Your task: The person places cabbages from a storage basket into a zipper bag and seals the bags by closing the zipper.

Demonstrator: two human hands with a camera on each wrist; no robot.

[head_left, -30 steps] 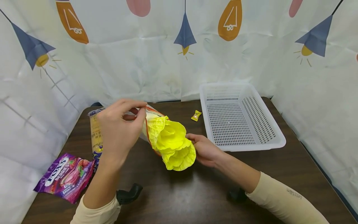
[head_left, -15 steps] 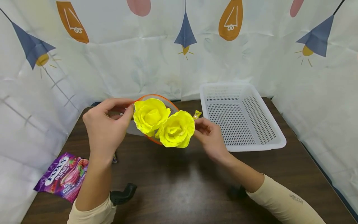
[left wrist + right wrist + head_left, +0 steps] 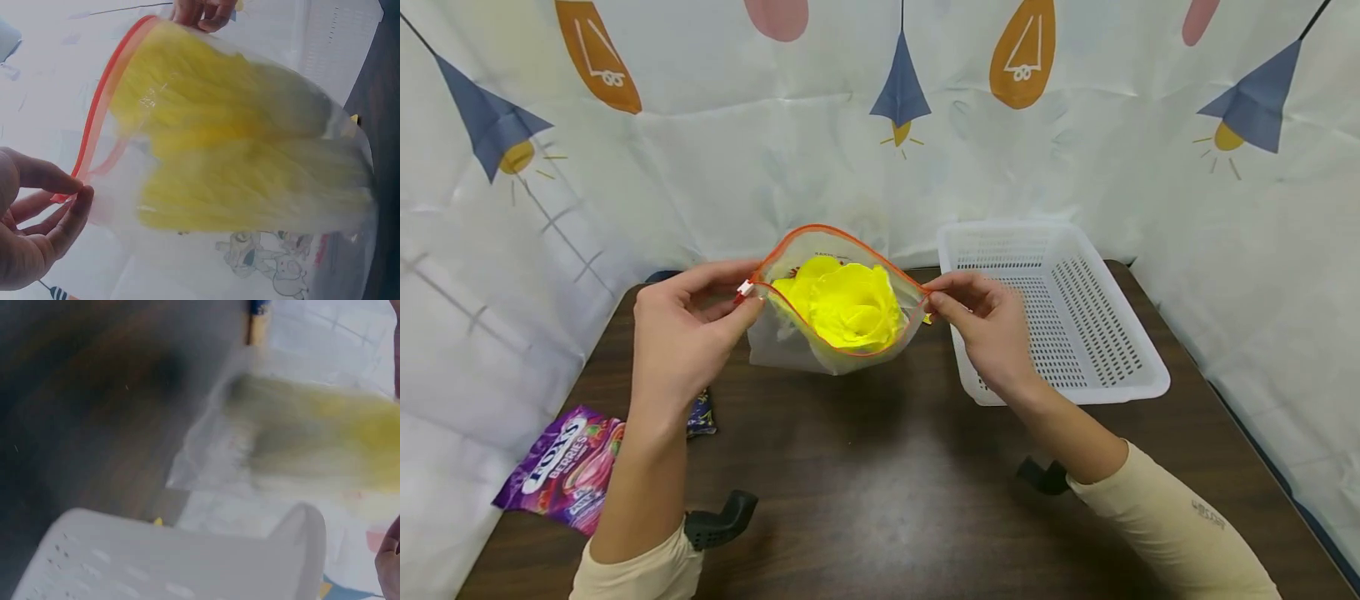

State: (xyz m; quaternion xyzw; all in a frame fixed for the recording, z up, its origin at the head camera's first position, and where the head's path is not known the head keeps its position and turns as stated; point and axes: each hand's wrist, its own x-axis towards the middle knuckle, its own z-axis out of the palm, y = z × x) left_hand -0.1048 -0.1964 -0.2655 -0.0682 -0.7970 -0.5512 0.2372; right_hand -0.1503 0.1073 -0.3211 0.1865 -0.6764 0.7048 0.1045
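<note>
A translucent zip bag [image 3: 790, 350] with an orange-red edge hangs above the table, its mouth gaping toward the head camera. Inside sit yellow artificial flowers [image 3: 853, 308] with ruffled petals; in the left wrist view the flowers [image 3: 219, 137] show through the plastic. My left hand [image 3: 688, 325] pinches the left corner of the mouth, right by a small white-and-red slider [image 3: 745, 288]. The opposite corner is pinched between thumb and fingers of my right hand [image 3: 992, 325]. Printed cartoon animals [image 3: 287, 275] show on the bag's side in the left wrist view.
A white perforated basket [image 3: 1138, 333] stands at the back right of the dark wooden table [image 3: 880, 500]. A purple berry candy bag [image 3: 561, 467] lies at the left, beside a blue-ended packet [image 3: 702, 414] mostly behind my left forearm. A small yellow wrapped candy [image 3: 928, 318] peeks out by the right hand.
The flowers have tipped and sunk down into the bag. My right hand has moved from beside the flowers to the bag's right corner, and the mouth is now spread between both hands.
</note>
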